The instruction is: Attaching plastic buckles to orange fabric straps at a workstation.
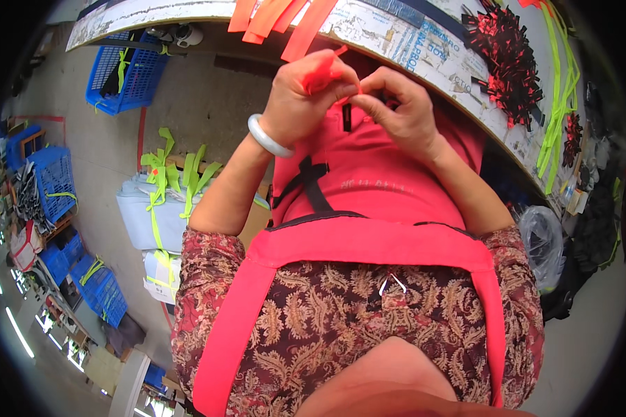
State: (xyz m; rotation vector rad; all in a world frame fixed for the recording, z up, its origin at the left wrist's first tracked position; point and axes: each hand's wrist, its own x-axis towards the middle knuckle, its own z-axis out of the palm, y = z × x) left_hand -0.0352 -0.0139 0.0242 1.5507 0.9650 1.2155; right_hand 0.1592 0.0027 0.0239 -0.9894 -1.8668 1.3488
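Head view: left hand (305, 97), white bangle at the wrist, and right hand (396, 104) both closed, pinching a narrow orange fabric strap (325, 68) between fingertips, just before the curved worn counter (424, 59), above the red apron.

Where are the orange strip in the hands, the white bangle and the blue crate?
orange strip (321, 69), head view, on its middle above the left hand.
white bangle (266, 137), head view, on its band at the wrist.
blue crate (129, 73), head view, on its side wall.
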